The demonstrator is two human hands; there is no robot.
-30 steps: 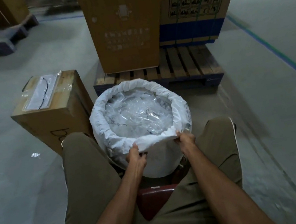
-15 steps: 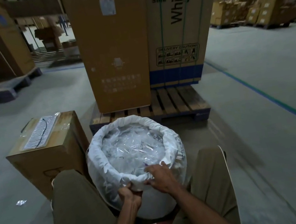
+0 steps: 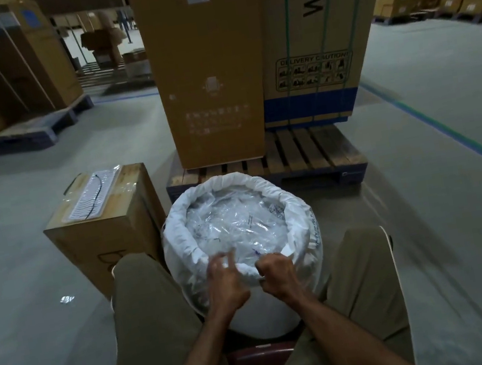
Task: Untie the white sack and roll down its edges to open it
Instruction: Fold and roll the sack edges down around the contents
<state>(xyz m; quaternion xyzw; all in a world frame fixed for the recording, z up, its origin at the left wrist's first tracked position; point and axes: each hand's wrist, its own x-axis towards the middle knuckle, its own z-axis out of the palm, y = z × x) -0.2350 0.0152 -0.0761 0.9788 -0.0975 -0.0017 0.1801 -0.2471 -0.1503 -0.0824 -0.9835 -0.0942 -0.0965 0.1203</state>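
The white sack stands open between the person's knees. The right hand grips its near rolled rim; the left hand, blurred, seems loose-fingered there. An uneven 1-sided pull could unroll it.

Sack stood betw. the knees, on floor, w/ plastic inside. Both hands at near rim: left hand beside right hand. Box just left of sack. Pallet behind sack, carrying two cartons side by side.
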